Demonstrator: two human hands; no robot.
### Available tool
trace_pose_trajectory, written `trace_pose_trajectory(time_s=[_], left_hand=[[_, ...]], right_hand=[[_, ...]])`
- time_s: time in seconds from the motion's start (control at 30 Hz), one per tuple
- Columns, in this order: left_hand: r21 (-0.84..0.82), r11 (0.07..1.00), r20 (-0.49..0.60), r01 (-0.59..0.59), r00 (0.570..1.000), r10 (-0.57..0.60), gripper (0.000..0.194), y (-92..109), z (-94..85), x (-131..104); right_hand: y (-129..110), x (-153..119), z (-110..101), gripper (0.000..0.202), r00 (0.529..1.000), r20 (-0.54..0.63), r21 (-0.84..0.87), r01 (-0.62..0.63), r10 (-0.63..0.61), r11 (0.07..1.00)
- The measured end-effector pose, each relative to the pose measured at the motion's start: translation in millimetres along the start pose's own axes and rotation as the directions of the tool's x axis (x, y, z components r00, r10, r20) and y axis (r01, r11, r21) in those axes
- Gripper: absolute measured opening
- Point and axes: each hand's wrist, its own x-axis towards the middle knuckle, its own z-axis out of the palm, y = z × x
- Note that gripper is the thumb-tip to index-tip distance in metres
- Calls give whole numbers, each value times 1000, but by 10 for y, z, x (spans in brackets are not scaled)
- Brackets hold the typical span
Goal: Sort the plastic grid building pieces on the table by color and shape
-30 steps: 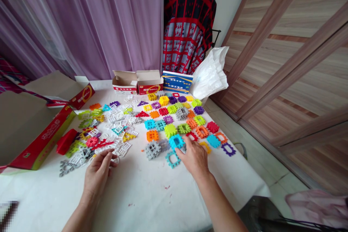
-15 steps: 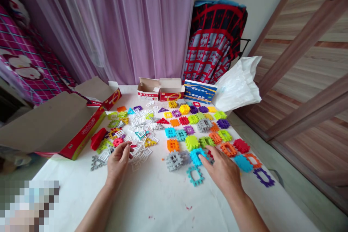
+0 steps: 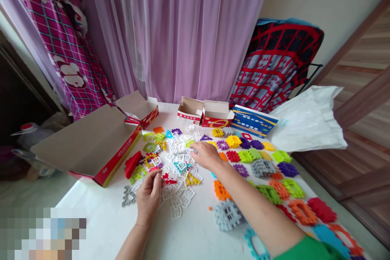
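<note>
My left hand is closed in a pinch at the near left side of a heap of white lattice window pieces; what its fingertips hold, if anything, I cannot make out. Just beyond them lies a red triangular piece. My right hand reaches across to the heap's far right side. Its thumb and fingers are a little apart over the white pieces, with nothing visible between them. Below the right forearm are a grey notched block with a window and a turquoise notched frame.
Rows of coloured notched blocks cover the table's right side. Opened cartons stand at left, with small red boxes, a blue box and a white bag behind. A red piece lies beside the big carton.
My right hand has left the blue block on the right and crossed to the white window pieces. The left hand stays pinched beside the heap. The view has swung left.
</note>
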Motion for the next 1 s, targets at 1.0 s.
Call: trace_pose_trajectory(time_s=[1.0], left_hand=[[-68, 997, 19, -33, 999, 34, 31, -49, 7, 4]], right_hand=[[219, 732, 180, 29, 990, 81, 170, -128, 115, 977]])
